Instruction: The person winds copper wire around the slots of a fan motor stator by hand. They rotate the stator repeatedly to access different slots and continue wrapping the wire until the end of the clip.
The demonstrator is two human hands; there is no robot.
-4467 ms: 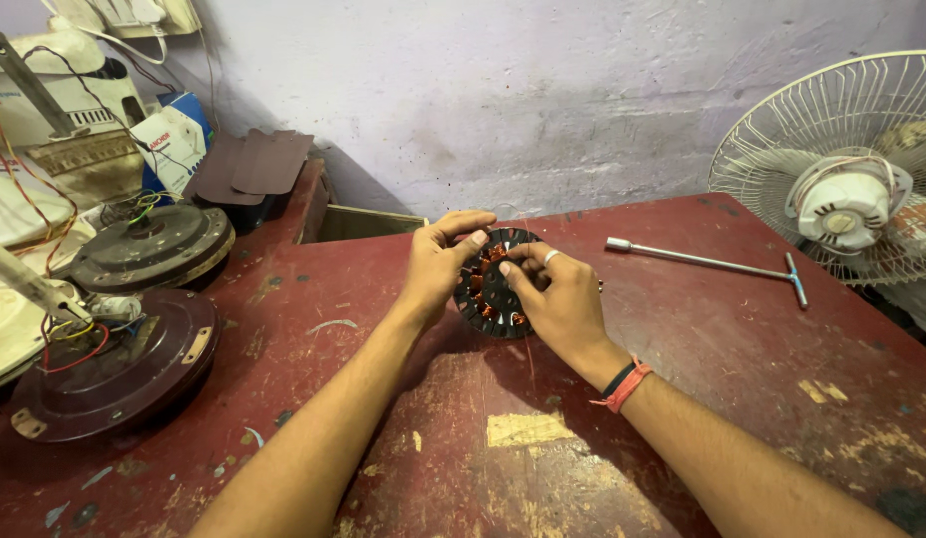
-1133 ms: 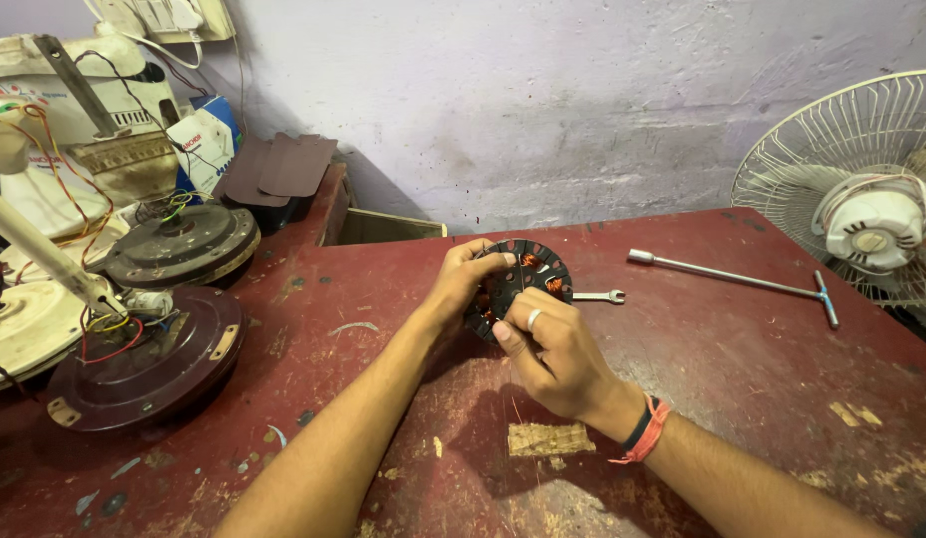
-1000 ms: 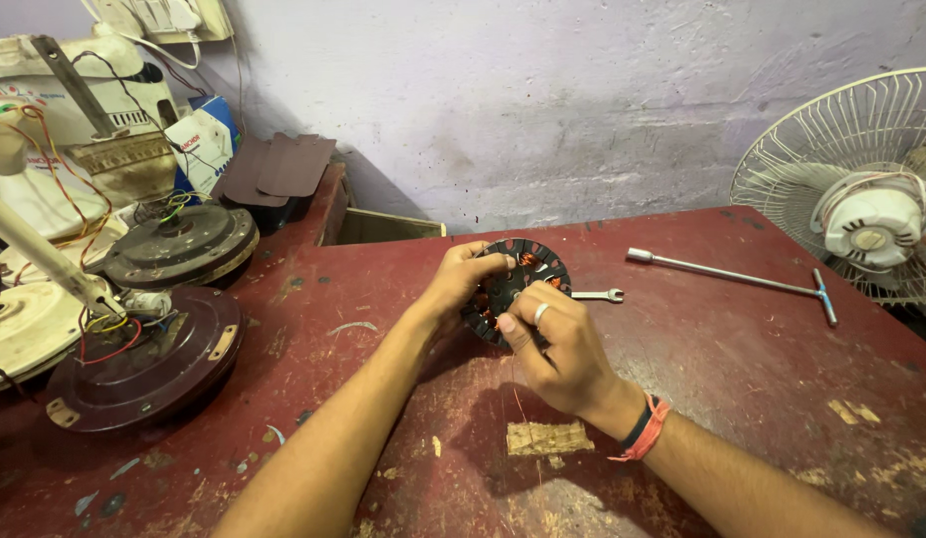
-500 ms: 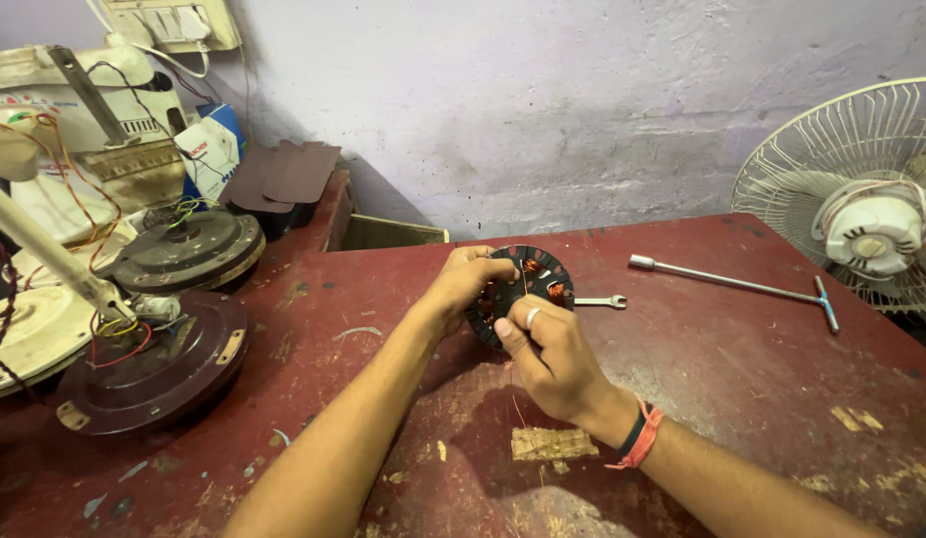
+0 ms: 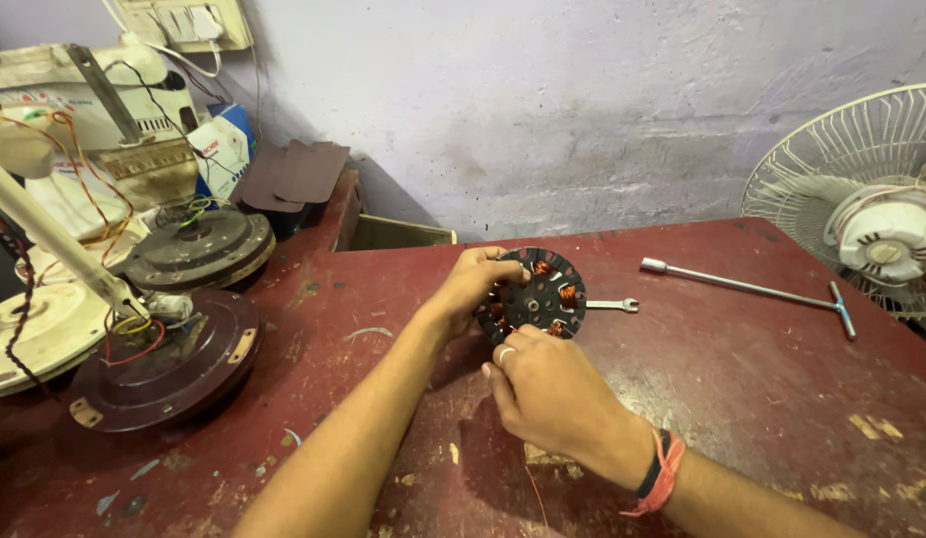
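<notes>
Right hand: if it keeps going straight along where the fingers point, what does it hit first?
The right hand points up and away toward the round stator with copper windings, which its fingertips already seem to touch. Behind it lies the small spanner; depth is unclear.

Far right: white table fan point(image 5: 871, 214), T-handle wrench point(image 5: 752, 288) lying before it. Mid-table: small spanner point(image 5: 614, 305). Left: dark ceiling-fan motors point(image 5: 164, 364), wall switchboard point(image 5: 189, 22) above.

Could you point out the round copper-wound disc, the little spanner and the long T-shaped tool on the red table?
stator disc point(image 5: 538, 295), head view, dark face.
small spanner point(image 5: 612, 305), head view, shank.
T-handle wrench point(image 5: 742, 286), head view, long shaft.
</notes>
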